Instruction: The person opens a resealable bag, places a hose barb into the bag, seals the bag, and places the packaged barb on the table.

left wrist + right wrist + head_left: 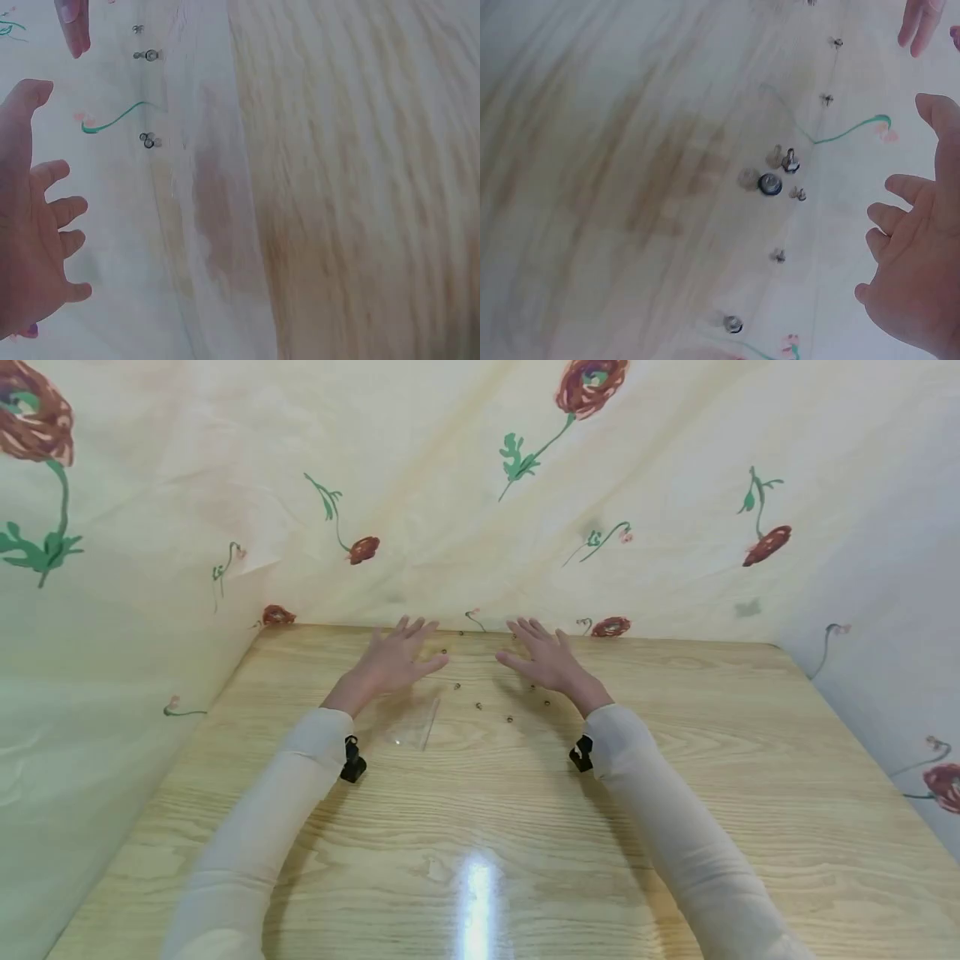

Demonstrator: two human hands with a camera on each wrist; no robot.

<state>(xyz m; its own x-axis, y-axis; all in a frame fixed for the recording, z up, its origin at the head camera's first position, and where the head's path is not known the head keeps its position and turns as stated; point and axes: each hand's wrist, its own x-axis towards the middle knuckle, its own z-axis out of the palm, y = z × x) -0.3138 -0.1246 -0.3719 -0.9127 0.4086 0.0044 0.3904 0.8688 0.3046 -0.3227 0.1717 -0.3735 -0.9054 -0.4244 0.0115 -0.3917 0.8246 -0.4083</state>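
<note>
My left hand (387,665) is held above the far part of the wooden table, fingers spread, with nothing in it. Opposite it, my right hand (551,665) hovers in the same way, also holding nothing. Several small metal screws (478,706) lie scattered on the table between and below the hands. In the right wrist view, a larger screw (769,184) stands on its head close to a slimmer screw (790,161). Below the left hand lies a flat piece of clear plastic (411,727), perhaps a bag or a lid; its outline is faint.
The light wood table (480,802) reaches back to a cream cloth (435,510) printed with red flowers, which also hangs along both sides. A black wrist camera (352,760) sits at the left cuff, and another camera (582,754) at the right cuff.
</note>
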